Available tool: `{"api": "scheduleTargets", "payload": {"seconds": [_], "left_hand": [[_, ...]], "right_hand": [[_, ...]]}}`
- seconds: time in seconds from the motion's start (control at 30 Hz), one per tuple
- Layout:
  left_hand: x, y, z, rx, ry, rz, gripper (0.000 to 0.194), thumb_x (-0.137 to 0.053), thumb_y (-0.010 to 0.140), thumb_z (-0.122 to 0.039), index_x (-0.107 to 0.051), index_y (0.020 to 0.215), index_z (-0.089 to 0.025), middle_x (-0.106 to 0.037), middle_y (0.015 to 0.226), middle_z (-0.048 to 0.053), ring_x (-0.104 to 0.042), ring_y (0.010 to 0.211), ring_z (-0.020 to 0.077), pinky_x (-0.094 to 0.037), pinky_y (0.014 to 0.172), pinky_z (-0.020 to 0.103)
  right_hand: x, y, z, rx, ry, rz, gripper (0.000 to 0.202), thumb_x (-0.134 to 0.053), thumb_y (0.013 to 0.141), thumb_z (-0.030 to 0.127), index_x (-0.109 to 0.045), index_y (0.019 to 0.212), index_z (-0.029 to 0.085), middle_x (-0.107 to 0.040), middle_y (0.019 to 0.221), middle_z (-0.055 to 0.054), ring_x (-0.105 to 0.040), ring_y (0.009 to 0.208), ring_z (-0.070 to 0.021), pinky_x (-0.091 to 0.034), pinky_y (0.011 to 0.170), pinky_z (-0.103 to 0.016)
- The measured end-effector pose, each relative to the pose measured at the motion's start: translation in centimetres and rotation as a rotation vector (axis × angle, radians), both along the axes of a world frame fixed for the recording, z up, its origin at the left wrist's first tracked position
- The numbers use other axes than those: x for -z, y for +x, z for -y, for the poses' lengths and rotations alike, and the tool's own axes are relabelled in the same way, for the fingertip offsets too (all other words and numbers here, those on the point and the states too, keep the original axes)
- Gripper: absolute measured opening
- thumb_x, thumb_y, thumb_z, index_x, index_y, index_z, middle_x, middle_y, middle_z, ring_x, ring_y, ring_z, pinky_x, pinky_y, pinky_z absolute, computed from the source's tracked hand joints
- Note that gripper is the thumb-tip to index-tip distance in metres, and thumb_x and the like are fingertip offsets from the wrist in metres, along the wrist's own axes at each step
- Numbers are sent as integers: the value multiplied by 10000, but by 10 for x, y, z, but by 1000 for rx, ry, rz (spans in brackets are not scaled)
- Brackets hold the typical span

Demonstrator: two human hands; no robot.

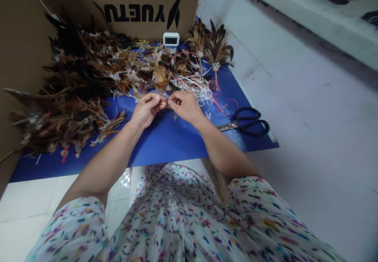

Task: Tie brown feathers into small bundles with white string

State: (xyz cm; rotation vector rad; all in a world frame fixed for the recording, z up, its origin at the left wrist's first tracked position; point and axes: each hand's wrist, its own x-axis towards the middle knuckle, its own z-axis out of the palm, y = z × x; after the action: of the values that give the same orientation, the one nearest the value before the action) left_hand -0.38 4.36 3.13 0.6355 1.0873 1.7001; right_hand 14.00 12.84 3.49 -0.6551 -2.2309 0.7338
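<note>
My left hand (147,110) and right hand (184,105) pinch a small feather tuft (167,103) above the blue mat (165,140); loosening either pinch would likely scatter it.

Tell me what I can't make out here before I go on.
Head view only:
- What the left hand and right hand pinch between them: too small, covered by the fingertips.
- Digits on the small white clock: too small to read.
- Scissors: blade tip hidden behind the right forearm.
- Feather pile: its far left is cut off by the cardboard wall.
- Dark things at the top right edge: cropped and blurred.
</note>
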Motion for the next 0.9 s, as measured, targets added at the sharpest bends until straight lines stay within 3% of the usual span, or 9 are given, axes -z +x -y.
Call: {"api": "scheduleTargets", "payload": {"seconds": [0.43,0.7,0.9], "left_hand": [[-6,-13,-1,-124,36,-30,170,-730,814,-141,-633,674,-156,-672,666,-17,-621,563,55,-533,591,154],[-3,-5,2,-31,7,-39,204,-805,762,-207,-620,692,-157,-714,757,-17,-681,610,75,-570,584,170],[2,-4,4,104,16,-93,246,-840,737,-271,-627,707,-153,-663,633,-19,-677,553,107,-569,538,198]], "right_hand": [[-3,3,-9,37,-161,-104,88,-648,809,205,-715,769,164,-702,713,-8,-560,618,-113,-452,664,-266],[-4,3,-7,63,-194,-53,67,-664,787,204,-715,757,173,-690,681,-2,-565,606,-114,-461,664,-268],[-5,3,-3,30,-185,53,93,-657,743,157,-746,768,162,-692,657,-4,-589,604,-124,-432,621,-260]]}}
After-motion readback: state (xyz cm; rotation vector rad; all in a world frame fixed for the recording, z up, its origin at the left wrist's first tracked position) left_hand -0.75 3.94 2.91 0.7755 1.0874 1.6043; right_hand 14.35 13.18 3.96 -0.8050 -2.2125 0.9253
